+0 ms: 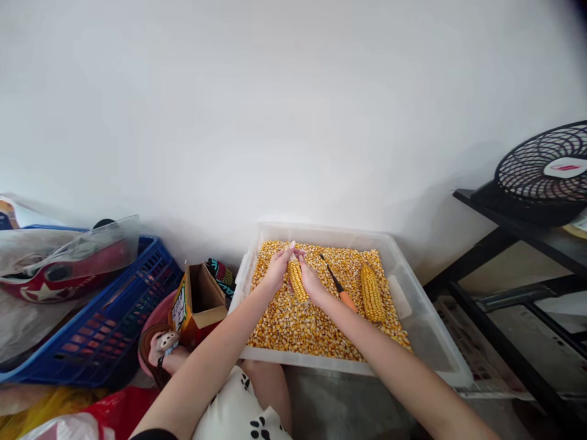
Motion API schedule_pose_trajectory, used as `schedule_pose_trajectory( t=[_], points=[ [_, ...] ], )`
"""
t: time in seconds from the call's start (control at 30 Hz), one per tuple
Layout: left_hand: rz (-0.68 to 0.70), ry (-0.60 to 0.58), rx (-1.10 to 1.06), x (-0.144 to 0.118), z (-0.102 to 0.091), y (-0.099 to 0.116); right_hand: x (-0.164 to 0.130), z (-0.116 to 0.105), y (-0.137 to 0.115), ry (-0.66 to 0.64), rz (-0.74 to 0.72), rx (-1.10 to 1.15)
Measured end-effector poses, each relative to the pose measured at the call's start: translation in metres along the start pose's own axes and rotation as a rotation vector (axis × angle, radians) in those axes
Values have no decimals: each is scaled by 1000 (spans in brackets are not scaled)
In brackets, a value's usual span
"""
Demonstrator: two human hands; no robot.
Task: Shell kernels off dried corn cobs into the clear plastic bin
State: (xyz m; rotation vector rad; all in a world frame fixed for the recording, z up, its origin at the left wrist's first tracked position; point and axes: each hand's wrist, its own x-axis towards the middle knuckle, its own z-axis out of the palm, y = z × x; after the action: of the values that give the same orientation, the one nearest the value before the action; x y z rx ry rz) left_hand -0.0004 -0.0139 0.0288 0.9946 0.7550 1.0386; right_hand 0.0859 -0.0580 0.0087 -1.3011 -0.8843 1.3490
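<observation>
Bare left forearm (224, 333) and right forearm (376, 345) extended forward, converging; left grip (277, 267) and right grip (310, 281) close together, both curled inward.

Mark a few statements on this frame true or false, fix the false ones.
1. The left hand and right hand both hold one yellow corn cob. True.
2. The orange-handled tool with a dark shaft is in the right hand. False: it lies on the loose yellow corn kernels.
3. A second yellow corn cob lies on the kernels, right of the tool in the picture. True.
4. The open cardboard box stands inside the translucent plastic bin. False: it is outside, left of the bin.
5. The black round fan sits in the blue plastic basket. False: it is at the picture's right; the basket is at the left.
</observation>
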Motion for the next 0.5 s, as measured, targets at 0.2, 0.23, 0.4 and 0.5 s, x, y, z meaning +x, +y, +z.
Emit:
schedule_pose_trajectory(
  t=[0.2,0.23,0.4,0.5],
  points=[
    [-13,49,45,1,-3,0,-2,3,-4,-75,30,24],
    [-8,44,44,1,-3,0,-2,3,-3,-79,28,25],
    [-47,-18,103,0,-4,2,1,2,2,-40,96,145],
    [-37,-27,101,2,-5,-1,4,1,4,-50,127,173]
  ],
)
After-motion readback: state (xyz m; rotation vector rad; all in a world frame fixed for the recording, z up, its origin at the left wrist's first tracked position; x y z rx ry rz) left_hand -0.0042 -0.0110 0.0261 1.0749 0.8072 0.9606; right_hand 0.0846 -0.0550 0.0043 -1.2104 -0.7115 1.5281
